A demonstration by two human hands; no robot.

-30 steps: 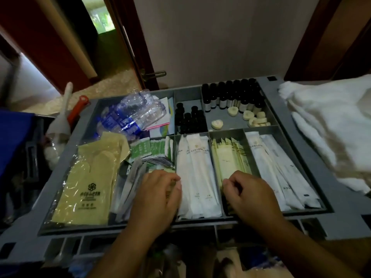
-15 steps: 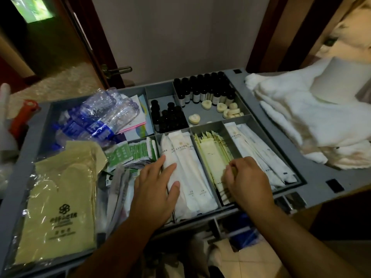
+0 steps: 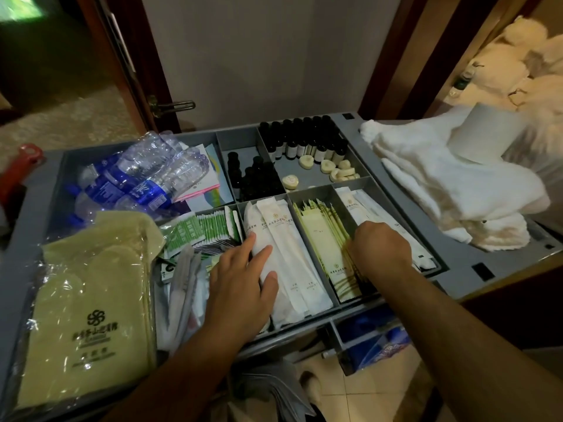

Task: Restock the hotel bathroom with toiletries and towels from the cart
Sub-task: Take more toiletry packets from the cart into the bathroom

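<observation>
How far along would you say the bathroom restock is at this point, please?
Early, I think. Done: nothing looks picked; both hands are at the cart tray. In hand: the left hand rests on the white packets, the right hand digs into the yellow-green packets; any grip is hidden. Left: the towels, toilet roll and dark bottles sit on the cart.

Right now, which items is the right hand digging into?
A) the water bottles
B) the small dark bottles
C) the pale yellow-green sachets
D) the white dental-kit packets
C: the right hand has its fingers curled down among the pale yellow-green sachets, while the left hand lies on the white packets one compartment over.
</observation>
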